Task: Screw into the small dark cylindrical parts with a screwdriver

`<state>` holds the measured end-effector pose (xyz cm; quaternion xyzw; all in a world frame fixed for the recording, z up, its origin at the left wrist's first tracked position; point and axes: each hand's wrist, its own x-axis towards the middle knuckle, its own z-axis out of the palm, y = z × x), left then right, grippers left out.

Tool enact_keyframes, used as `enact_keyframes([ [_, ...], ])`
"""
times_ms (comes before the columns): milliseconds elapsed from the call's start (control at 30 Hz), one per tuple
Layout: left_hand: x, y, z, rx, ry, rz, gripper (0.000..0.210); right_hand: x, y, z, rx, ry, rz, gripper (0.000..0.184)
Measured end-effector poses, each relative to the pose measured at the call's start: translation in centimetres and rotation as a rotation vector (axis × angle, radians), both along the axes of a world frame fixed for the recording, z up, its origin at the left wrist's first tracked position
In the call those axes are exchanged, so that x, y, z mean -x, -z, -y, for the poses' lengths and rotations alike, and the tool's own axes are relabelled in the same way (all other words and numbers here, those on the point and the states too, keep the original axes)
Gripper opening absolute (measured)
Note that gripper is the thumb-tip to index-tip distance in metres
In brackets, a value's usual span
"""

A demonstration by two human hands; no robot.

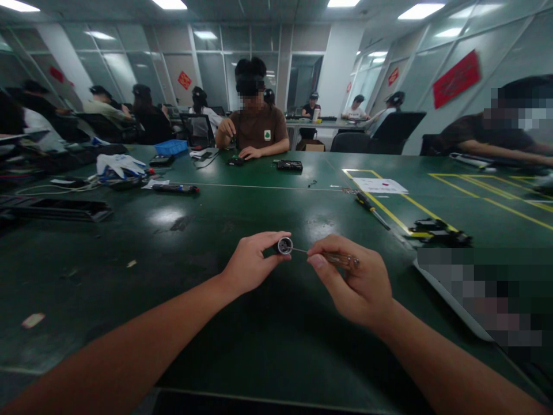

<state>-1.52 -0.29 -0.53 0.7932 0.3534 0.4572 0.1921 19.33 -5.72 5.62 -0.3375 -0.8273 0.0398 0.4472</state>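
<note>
Between the thumb and fingers of my left hand is a small round dark part with a silver rim, its open end turned up toward me. Some detail shows inside the rim, too small to make out. My right hand is closed round the handle of a thin screwdriver. Its slim metal shaft points left, and the tip reaches the rim of the round part. Whether the tip touches anything inside cannot be seen. Both hands are above the green table.
A yellow-black screwdriver, a paper sheet and black parts lie right. To the left are white gloves, a pen-like tool and a blue basket. A person sits opposite; a laptop-like panel stands near right.
</note>
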Motion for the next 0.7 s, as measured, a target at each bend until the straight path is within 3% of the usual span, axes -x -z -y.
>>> enact_keyframes([
  [300,-0.23,-0.24,0.31,-0.006,0.004,0.007,0.032,0.02,0.42,-0.46,0.067,-0.073,0.039,0.009],
  [700,-0.15,-0.1,0.14,-0.011,0.009,0.006,0.032,-0.01,-0.01,-0.48,-0.019,-0.031,0.093,0.008],
])
